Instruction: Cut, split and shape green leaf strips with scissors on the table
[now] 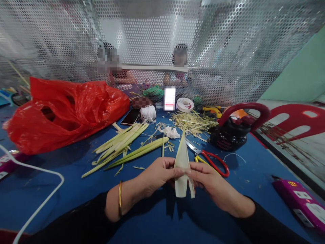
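Observation:
Between both hands stands a pale leaf sheath (181, 156), its pointed tip up and its wide lower end split into a broad piece and a narrow strip. My left hand (162, 173) pinches it from the left, thumb across the front. From the right, my right hand (205, 176) grips it near the split, also thumb in front. Just beyond my right hand lie red-handled scissors (215, 162) and a tool with yellow handles (203, 162). A bundle of green-yellow leaf strips (119, 145) rests left of the hands, with a longer green strip (139, 152) beside it.
A red plastic bag (73, 115) fills the back left. Behind the hands are a phone (130, 116), white string (148, 113), a ribbon spool (185, 104) and plant scraps (193, 122). A black kettlebell (228, 135) stands right, near a purple power strip (299, 201). A white cable (48, 201) crosses the left.

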A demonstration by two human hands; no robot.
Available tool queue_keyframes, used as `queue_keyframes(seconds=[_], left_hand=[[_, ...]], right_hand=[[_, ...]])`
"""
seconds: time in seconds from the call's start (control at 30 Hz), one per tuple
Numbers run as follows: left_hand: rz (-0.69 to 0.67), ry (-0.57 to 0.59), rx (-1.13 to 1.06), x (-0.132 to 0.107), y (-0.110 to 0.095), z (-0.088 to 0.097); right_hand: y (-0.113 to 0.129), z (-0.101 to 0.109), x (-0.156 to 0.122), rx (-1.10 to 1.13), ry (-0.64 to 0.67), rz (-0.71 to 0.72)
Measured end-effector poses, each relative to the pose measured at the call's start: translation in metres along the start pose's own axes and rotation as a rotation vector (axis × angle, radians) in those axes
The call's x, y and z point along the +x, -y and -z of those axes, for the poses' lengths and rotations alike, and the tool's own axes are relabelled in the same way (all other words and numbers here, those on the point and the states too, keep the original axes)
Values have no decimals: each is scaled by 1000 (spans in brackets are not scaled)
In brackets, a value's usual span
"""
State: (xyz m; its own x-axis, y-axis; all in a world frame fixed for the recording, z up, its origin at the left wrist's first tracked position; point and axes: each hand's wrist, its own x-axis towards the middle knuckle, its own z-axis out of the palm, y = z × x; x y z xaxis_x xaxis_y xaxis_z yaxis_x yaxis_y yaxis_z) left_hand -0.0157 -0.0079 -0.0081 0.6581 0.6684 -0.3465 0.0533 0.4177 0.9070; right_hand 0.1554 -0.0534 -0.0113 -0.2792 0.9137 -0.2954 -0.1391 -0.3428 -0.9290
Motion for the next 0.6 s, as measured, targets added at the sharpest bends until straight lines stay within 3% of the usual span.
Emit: queue_keyframes(seconds=[0.33,0.6], left_hand=[[-12,11,-12,0,-2,2],[0,-51,28,0,-4,2]], right_hand=[[2,1,-3,105,11,-60],[0,6,-2,122,26,-37]])
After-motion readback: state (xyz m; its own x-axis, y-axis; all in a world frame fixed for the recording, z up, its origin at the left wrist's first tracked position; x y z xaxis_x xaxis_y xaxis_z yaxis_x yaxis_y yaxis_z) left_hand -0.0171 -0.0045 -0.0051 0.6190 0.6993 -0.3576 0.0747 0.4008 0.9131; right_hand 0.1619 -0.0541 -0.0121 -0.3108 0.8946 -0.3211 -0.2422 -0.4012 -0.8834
